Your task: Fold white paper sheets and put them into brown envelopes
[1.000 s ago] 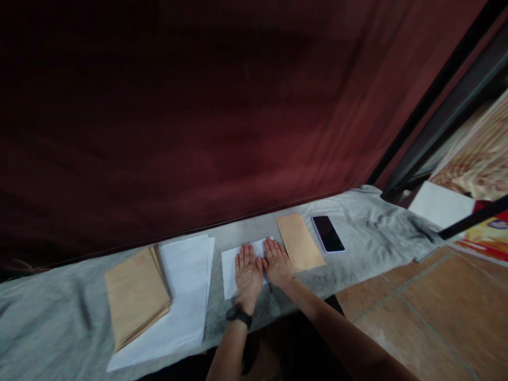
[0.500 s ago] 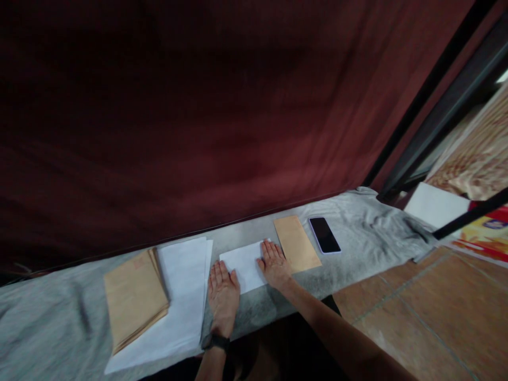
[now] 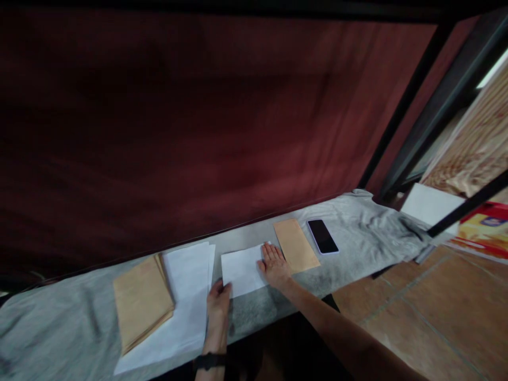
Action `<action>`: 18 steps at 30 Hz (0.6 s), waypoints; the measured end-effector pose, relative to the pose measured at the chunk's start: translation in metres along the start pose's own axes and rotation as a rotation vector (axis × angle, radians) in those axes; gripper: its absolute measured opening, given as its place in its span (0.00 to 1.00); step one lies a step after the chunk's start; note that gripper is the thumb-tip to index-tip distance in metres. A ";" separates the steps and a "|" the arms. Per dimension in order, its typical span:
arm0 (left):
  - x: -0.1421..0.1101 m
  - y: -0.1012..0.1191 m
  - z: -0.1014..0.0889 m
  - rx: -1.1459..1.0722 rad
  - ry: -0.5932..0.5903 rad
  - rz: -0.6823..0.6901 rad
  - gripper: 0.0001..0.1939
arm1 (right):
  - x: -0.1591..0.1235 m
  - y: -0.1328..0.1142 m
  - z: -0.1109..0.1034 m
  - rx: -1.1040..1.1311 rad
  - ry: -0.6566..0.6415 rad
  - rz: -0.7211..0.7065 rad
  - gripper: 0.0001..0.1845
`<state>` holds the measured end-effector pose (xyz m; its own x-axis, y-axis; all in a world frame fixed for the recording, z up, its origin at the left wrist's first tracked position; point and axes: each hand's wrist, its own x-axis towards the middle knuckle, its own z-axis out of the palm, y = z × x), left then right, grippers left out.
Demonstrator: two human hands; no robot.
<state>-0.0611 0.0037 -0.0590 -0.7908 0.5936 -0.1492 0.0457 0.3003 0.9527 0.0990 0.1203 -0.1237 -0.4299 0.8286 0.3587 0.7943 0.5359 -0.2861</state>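
Note:
A small white piece of paper (image 3: 243,267), seemingly folded, lies flat on the grey cloth (image 3: 254,312). My right hand (image 3: 275,269) rests palm down on its right end, fingers stretched out. At the paper's lower left corner is my left hand (image 3: 218,300), turned on its side with fingers curled in and thumb against the edge. Whether it pinches the paper there is hidden. A single brown envelope (image 3: 297,246) lies just right of my right hand. Left of my left hand are large white sheets (image 3: 188,296), with a stack of brown envelopes (image 3: 143,301) on top.
A phone (image 3: 323,236) with a dark screen lies beyond the single envelope. Behind the narrow cloth-covered surface hangs a dark red cloth (image 3: 222,132). Black metal bars (image 3: 405,111) stand at the right, near a red and yellow package (image 3: 486,227) and the tiled floor (image 3: 428,312).
My left hand has come off flat on the paper, drawn down to its lower left corner and curled its fingers. The right hand stays flat in place. The camera view has tilted slightly.

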 end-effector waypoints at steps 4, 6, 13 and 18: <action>-0.007 0.015 -0.007 -0.078 -0.007 -0.040 0.18 | -0.001 -0.003 -0.018 0.067 -0.027 -0.009 0.28; -0.009 0.025 -0.011 -0.115 -0.008 -0.044 0.20 | -0.008 -0.011 -0.033 0.142 -0.052 -0.084 0.28; -0.029 0.082 -0.018 -0.166 -0.101 0.076 0.23 | -0.024 -0.067 -0.089 0.503 -0.062 -0.278 0.35; -0.035 0.086 -0.018 -0.206 -0.149 0.107 0.31 | -0.004 -0.081 -0.098 1.235 0.135 0.223 0.27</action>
<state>-0.0404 -0.0046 0.0324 -0.6891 0.7214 -0.0679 -0.0133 0.0811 0.9966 0.0787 0.0582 -0.0144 -0.2334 0.9363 0.2626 -0.1173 0.2410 -0.9634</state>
